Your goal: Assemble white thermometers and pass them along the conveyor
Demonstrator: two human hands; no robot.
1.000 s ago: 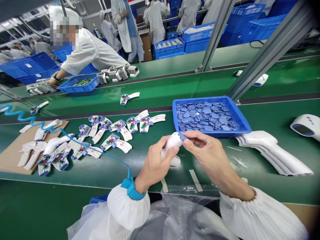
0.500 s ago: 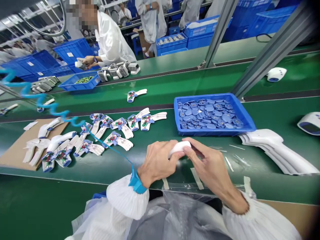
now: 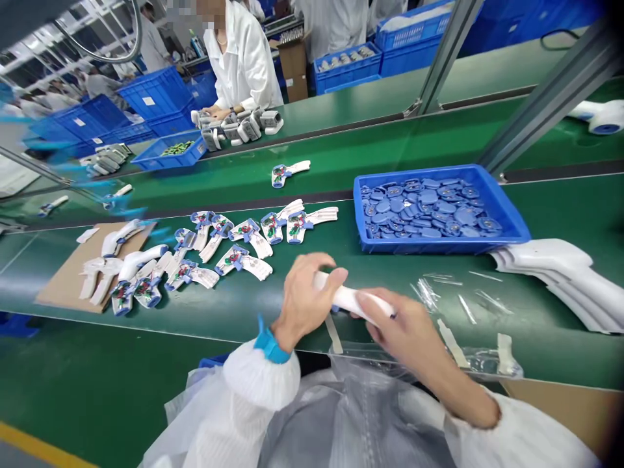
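Note:
Both of my hands hold a white infrared thermometer (image 3: 351, 300) above the green work surface, its long body lying between them with a little blue showing. My left hand (image 3: 308, 296) is closed round one end, with a blue strap on the wrist. Wrapped over the other end, my right hand (image 3: 404, 325) is slightly blurred. To the left lie several opened thermometer halves (image 3: 238, 257) with circuit boards and wires inside. Beyond the right hand is a blue tray (image 3: 443, 246) full of blue oval covers (image 3: 429, 211).
White housing shells (image 3: 550, 266) lie nested at the right. Clear plastic strips (image 3: 468, 309) and tape pieces (image 3: 451, 341) are near the front edge. Cardboard (image 3: 63, 283) at the left bears white parts. A metal post (image 3: 541, 97) rises behind the tray. A co-worker (image 3: 246, 62) stands across the belt.
The thermometer has turned from a short, mostly covered view to lying lengthwise between my hands, which have spread apart. My view has shifted, and the co-worker's hands are lower at the grey parts.

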